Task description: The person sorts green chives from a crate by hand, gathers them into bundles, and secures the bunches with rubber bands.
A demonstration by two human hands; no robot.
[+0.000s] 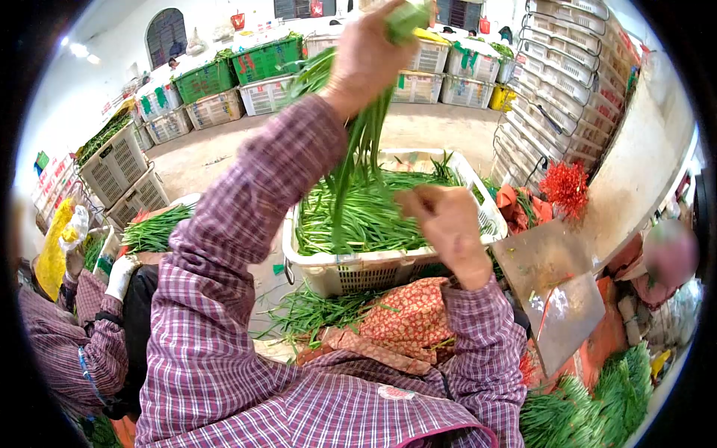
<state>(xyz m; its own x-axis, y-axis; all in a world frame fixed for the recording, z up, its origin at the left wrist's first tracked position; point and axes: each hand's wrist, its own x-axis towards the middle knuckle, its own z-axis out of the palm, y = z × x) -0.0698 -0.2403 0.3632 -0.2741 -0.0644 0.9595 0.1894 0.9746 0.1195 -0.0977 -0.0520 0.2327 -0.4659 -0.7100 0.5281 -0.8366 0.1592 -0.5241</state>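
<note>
Raised high at the top centre, my left hand (370, 60) is closed round a bunch of green stalks (367, 134), whose long leaves hang down over a white crate (343, 261). That crate holds many loose green stalks (358, 220). Lower and to the right, my right hand (448, 228) is over the crate's right part, its fingers bent together near the hanging leaves; what they hold, if anything, is too blurred to make out. A red flowered cloth (411, 317) covers my lap, with loose stalks (317, 310) beside it.
Tall stacked white crates (556, 89) stand at the right, near red ties (564, 189) and a metal board (553, 291). Green bundles (590, 399) lie lower right. A co-worker's gloved hand (121, 276) is at the left. Green crates (267, 60) line the back.
</note>
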